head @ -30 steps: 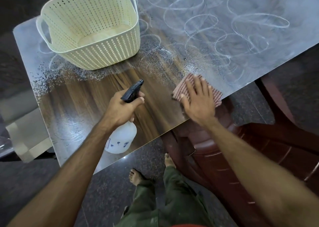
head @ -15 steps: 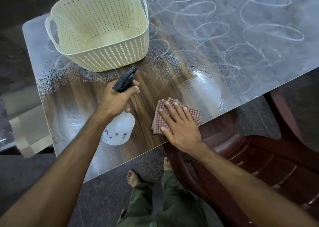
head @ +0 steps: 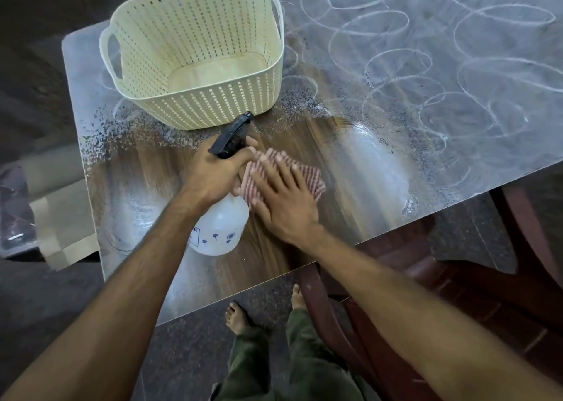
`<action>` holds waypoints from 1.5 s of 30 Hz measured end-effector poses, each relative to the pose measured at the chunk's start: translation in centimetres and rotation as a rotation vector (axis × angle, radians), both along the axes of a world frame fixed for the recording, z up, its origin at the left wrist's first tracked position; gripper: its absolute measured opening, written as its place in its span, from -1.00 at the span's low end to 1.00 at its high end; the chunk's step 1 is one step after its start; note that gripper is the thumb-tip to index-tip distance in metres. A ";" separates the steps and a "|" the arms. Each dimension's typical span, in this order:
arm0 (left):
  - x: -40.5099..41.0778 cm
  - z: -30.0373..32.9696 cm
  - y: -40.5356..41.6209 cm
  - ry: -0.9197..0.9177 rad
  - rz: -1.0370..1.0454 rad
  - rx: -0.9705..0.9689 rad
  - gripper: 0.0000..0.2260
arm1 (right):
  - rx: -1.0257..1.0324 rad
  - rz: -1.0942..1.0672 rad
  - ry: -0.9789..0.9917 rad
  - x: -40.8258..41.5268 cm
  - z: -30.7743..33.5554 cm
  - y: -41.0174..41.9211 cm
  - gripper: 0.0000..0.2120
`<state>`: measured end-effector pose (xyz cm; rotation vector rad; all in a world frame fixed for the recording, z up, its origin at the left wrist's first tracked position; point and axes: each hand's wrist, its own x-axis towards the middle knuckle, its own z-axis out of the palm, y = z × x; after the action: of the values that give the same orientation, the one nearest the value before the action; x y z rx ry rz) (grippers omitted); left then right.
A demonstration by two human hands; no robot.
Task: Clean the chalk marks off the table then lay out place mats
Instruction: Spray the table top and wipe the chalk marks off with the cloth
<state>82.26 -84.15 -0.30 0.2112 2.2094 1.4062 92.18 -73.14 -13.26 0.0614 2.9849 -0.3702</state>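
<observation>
My right hand lies flat with straight fingers on a red-and-white checked cloth, pressing it onto the wooden table. My left hand grips the black trigger head of a white spray bottle just left of the cloth. Looping white chalk marks cover the far right part of the table. The near left part shows bare wet wood, edged by a band of spray droplets.
A cream perforated basket stands empty at the table's far left. A dark red chair sits at the near right edge. My bare feet stand on dark speckled floor below the table's near edge.
My right hand has swept the cloth leftward across the table, from near the right front edge to beside the spray bottle. The left hand kept hold of the bottle.
</observation>
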 end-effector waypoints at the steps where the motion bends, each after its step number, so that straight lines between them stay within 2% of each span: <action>1: 0.0 0.1 -0.1 0.003 -0.003 0.000 -0.93 | -0.025 0.029 0.012 1.3 -0.2 -0.7 -0.43; 3: -0.1 0.1 -0.1 0.002 -0.009 -0.002 -0.93 | -0.035 0.073 0.030 1.5 -0.6 -1.0 -0.45; 6: 0.1 0.0 0.3 -0.007 -0.002 -0.034 -0.85 | -0.015 0.118 0.027 -2.5 -0.1 -0.5 -0.44; 10: 0.0 -0.3 0.8 -0.003 0.011 -0.049 -0.86 | 0.000 0.048 -0.011 -7.2 -0.2 3.2 -0.40; 13: 0.1 -0.2 1.2 0.003 0.003 -0.030 -0.94 | 0.032 -0.095 -0.055 -7.8 -0.9 8.9 -0.37; 16: 0.5 -0.1 1.8 -0.004 -0.015 -0.027 -0.94 | 0.009 -0.325 -0.028 -5.7 -0.8 14.1 -0.39; 19: 0.7 0.0 2.4 -0.030 -0.024 -0.025 -0.93 | 0.041 -0.463 0.040 -1.1 -0.4 14.1 -0.42; 22: 0.8 0.1 3.1 -0.031 -0.027 -0.021 -0.95 | 0.044 -0.407 0.034 2.2 -0.3 9.5 -0.41; 25: 0.5 0.0 4.2 -0.018 -0.048 -0.035 -0.93 | -0.001 -0.260 -0.005 0.0 -0.1 7.3 -0.41; 28: 0.0 -0.2 5.1 -0.003 -0.060 -0.037 -0.90 | 0.012 -0.163 -0.013 -6.4 0.1 9.2 -0.40; 32: -0.4 -0.5 5.8 -0.005 -0.054 -0.029 -0.91 | -0.015 -0.272 -0.053 -11.1 0.0 15.3 -0.38; 37: 0.4 -0.4 6.9 -0.017 -0.086 -0.007 -0.92 | -0.005 -0.477 0.010 -3.9 -0.4 20.9 -0.40; 40: 1.0 -0.2 7.5 -0.033 -0.103 0.009 -0.93 | 0.075 -0.551 0.029 2.5 -0.2 18.6 -0.42; 42: 1.4 -0.2 8.0 -0.035 -0.115 0.007 -0.93 | 0.058 -0.507 0.014 5.0 -0.4 14.6 -0.41; 45: 2.0 -0.3 8.6 -0.038 -0.126 0.004 -0.92 | 0.044 -0.331 0.004 7.3 -0.6 9.3 -0.40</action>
<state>84.27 -75.52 -0.55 0.3171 2.1243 1.3354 99.44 -63.82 -13.89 0.5642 2.9841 -0.3383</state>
